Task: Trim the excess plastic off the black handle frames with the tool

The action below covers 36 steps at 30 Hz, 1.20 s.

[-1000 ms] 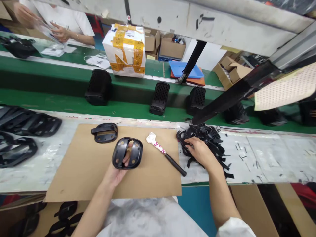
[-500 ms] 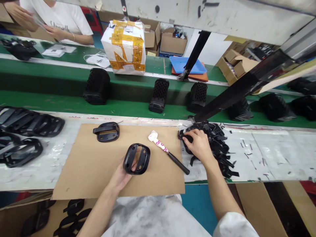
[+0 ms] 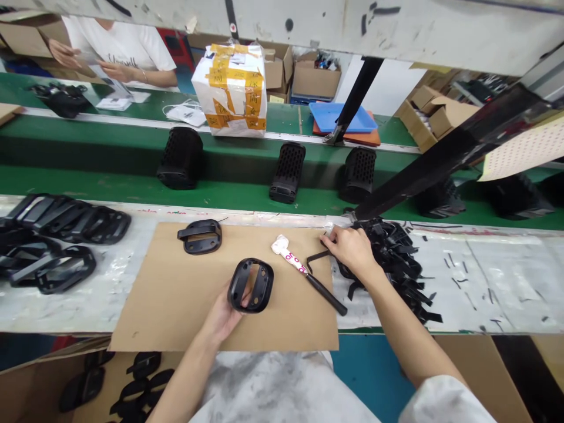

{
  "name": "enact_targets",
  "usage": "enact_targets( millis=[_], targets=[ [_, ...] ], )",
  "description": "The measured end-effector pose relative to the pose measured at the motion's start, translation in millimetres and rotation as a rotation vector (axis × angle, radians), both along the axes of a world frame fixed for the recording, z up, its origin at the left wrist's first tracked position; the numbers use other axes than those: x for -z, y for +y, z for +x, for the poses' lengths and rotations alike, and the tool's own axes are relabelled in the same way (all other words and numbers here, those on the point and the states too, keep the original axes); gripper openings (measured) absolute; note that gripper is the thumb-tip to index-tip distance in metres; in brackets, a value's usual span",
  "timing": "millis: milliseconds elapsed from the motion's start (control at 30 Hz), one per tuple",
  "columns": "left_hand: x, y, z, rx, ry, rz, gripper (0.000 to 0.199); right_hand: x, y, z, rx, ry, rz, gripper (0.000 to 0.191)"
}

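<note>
My left hand (image 3: 225, 314) is closed around a black plastic ring-shaped part (image 3: 251, 285) with a bar across its middle, lifted over the cardboard sheet (image 3: 176, 305). At the left edge of a heap of black strips (image 3: 392, 252), my right hand (image 3: 351, 249) pinches with thumb and fingers. A bent black strip (image 3: 316, 257) sticks out from beneath those fingers, its far end partly hidden. Between my hands lies a hammer (image 3: 326, 294), its head wrapped in white printed plastic. Another black ring part (image 3: 200, 237) with a raised handle rests at the cardboard's back left.
More black ring parts (image 3: 66, 220) are stacked at the left. Black perforated housings (image 3: 287, 172) stand on the green belt (image 3: 238, 197). A slanted black post (image 3: 423, 164) rises behind the heap. Across the belt are a taped white box (image 3: 231, 88) and a person handling papers.
My right hand has drawn slightly up at the heap's edge, and the bent strip now shows clear of the heap. My left hand still holds the ring part. The view has shifted slightly.
</note>
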State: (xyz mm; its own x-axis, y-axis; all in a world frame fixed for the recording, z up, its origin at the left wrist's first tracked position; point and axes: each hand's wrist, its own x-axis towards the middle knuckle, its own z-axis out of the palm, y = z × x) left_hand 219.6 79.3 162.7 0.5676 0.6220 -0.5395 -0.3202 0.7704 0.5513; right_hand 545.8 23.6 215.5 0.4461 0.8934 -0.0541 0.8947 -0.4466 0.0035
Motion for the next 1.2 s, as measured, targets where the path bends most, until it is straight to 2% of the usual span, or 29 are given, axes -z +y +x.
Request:
enact_targets(
  millis=[67, 200, 367, 433, 500, 567, 633, 667, 733, 800, 967, 1067, 1200],
  targets=[
    [2.6, 0, -1, 0.001, -0.010, -0.003, 0.033, 0.4, 3, 0, -0.012, 0.016, -0.001, 0.023],
    [7.3, 0, 0, 0.013, -0.039, -0.009, 0.023, 3.5, 7, 1, -0.038, 0.087, 0.041, 0.033],
    [2.5, 0, 2, 0.031, -0.085, -0.037, 0.024, -3.6, 12, 9, -0.172, 0.200, 0.067, 0.021],
    [-2.8, 1, 4, 0.027, -0.112, -0.063, 0.021, -10.4, 13, 13, -0.218, 0.251, 0.180, 0.022],
    [-7.9, 1, 6, 0.005, -0.119, -0.101, 0.011, -17.2, 13, 17, -0.256, 0.317, 0.379, 0.022],
    [-12.2, 2, 11, -0.020, -0.110, -0.143, 0.019, -22.3, 12, 18, -0.262, 0.377, 0.585, 0.021],
    [-15.4, 2, 16, -0.018, -0.115, -0.172, 0.029, -25.7, 10, 13, -0.224, 0.461, 0.711, 0.019],
    [-16.7, 2, 19, -0.008, -0.126, -0.175, 0.027, -27.0, 8, 8, -0.198, 0.532, 0.745, 0.018],
    [-18.5, 1, 25, 0.003, -0.145, -0.154, 0.017, -29.7, 3, -10, -0.159, 0.682, 0.772, 0.016],
    [-19.2, 0, 30, -0.016, -0.143, -0.128, 0.014, -33.1, -2, -33, -0.185, 0.761, 0.773, 0.011],
    [-17.4, -5, 43, -0.032, -0.065, -0.097, 0.027, -36.0, -4, -84, -0.495, 0.780, 0.713, 0.007],
    [-16.5, -10, 49, -0.080, 0.034, -0.068, 0.031, -29.6, 0, -94, -0.528, 0.730, 0.705, 0.010],
    [-13.6, -14, 49, -0.106, 0.065, -0.016, 0.033, -23.4, 2, -92, -0.563, 0.662, 0.701, 0.012]
  ],
)
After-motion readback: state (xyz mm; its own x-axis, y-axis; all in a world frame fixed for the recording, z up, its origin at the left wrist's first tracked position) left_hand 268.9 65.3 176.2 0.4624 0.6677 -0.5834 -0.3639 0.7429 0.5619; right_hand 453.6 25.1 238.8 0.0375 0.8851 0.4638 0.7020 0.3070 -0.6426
